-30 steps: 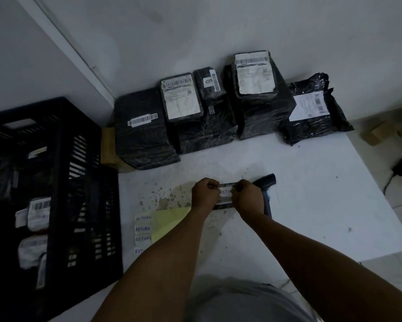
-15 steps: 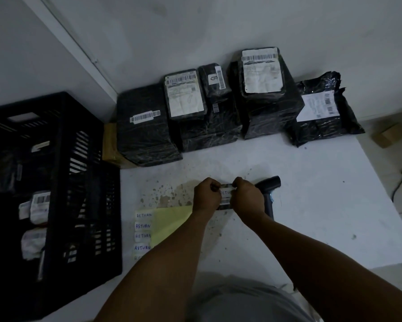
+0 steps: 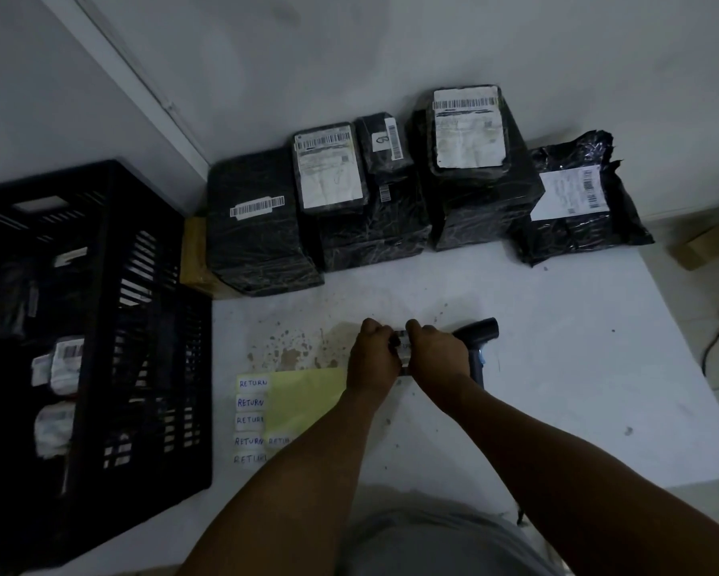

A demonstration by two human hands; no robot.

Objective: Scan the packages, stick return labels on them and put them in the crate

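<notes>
Above table (image 3: 557, 367): both hands' fingers (image 3: 380, 340) curled, pinching small package (image 3: 404, 347).

The small package (image 3: 403, 352) pinched between the left hand (image 3: 373, 356) and right hand (image 3: 435, 354) was almost wholly covered by them; the writing on its white label could not be read. The right hand hid part of the scanner (image 3: 479, 335). The left forearm covered part of the yellow sheet (image 3: 303, 399) and the lower return labels (image 3: 250, 441). The crate (image 3: 141, 309) ran off the left edge, its contents too dark to identify.
</notes>
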